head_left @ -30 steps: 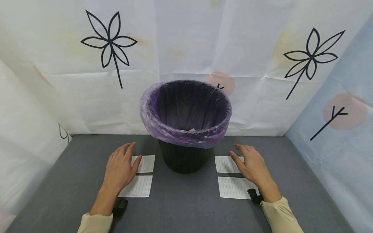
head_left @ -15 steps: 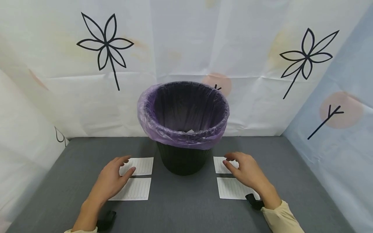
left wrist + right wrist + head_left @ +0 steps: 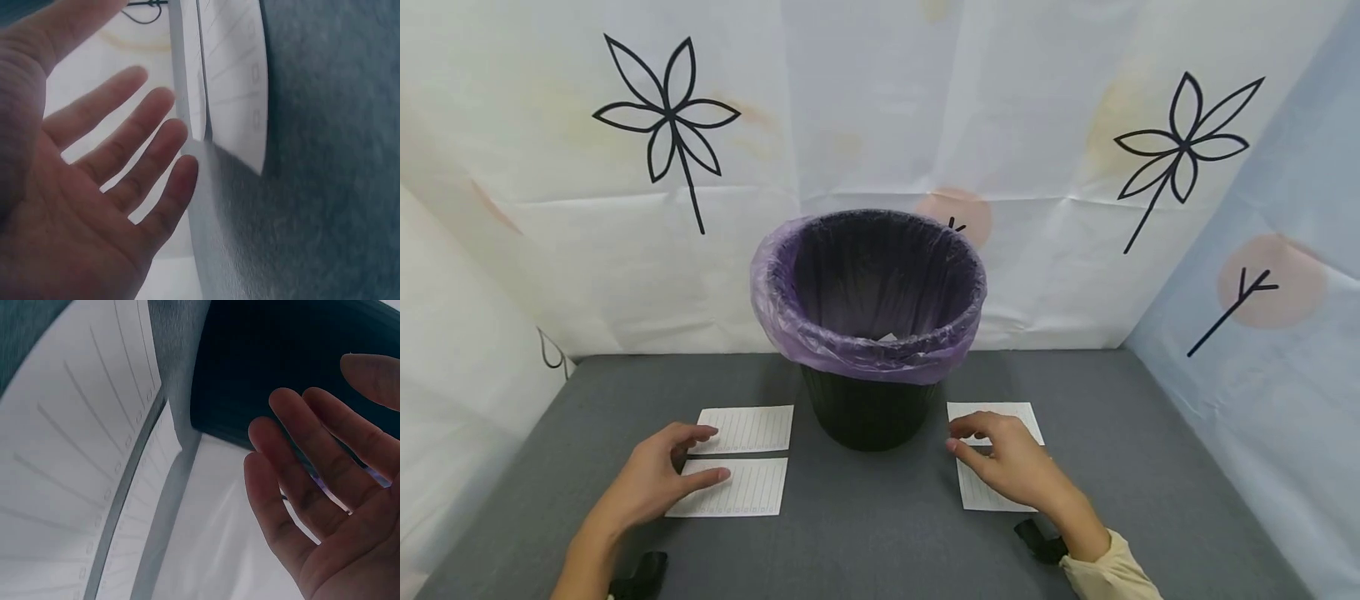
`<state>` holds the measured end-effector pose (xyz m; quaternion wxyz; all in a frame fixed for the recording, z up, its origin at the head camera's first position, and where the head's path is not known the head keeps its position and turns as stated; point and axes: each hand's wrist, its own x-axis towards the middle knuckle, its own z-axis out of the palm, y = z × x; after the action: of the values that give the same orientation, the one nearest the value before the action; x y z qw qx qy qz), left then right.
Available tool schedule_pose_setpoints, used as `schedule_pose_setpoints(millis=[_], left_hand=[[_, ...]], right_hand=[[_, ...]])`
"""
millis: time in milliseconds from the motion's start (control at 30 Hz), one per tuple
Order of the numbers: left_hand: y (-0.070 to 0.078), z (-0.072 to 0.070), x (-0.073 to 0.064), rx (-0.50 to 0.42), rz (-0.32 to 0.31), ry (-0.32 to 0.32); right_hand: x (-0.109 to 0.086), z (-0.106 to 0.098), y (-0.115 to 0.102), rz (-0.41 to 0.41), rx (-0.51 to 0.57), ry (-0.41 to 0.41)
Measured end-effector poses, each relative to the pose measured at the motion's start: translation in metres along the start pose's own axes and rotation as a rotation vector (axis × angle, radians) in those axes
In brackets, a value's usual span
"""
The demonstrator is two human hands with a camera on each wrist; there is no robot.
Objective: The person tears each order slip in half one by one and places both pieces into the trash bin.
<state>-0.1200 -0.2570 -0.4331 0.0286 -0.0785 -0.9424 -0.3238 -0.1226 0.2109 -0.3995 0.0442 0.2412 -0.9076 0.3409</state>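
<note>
My left hand point(image 3: 647, 479) hovers at the left ends of two lined paper sheets, a far one point(image 3: 751, 429) and a near one point(image 3: 741, 492). Its fingers are spread and relaxed, and the left wrist view shows the bare palm point(image 3: 81, 219) beside the paper edge. Over the right-hand pair, a far sheet point(image 3: 1000, 411) and a near sheet point(image 3: 979, 490), hangs my right hand point(image 3: 1011, 467), partly hiding both. Its fingers point(image 3: 306, 487) bend loosely with nothing held. Between the pairs stands a dark bin point(image 3: 868, 412) with a purple bag point(image 3: 868, 354) folded over its rim.
A small white scrap point(image 3: 888, 337) shows inside the bin. The grey tabletop point(image 3: 850, 533) meets a white printed cloth wall point(image 3: 880, 100) at the back, with cloth on both sides too. A thin dark cord point(image 3: 552, 354) hangs at the left back corner.
Both hands have drawn back toward me from the far sheets. The left has also shifted left and the right slightly left, uncovering more paper. The sheets and bin stay put.
</note>
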Motion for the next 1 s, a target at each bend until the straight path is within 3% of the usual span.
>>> schedule_pose_setpoints(millis=[367,767,1000], left_hand=[[-0.009,-0.001,-0.001,0.010,0.089,-0.164],[-0.002,0.000,-0.003,0.083,0.020,-0.169],[0.001,0.001,-0.001,0.109,0.003,-0.179]], right_hand=[[-0.001,0.016,-0.010,-0.068,0.032,-0.084],[-0.001,0.056,-0.034,-0.151,0.130,-0.193],[0.013,0.083,-0.061,-0.187,0.087,-0.248]])
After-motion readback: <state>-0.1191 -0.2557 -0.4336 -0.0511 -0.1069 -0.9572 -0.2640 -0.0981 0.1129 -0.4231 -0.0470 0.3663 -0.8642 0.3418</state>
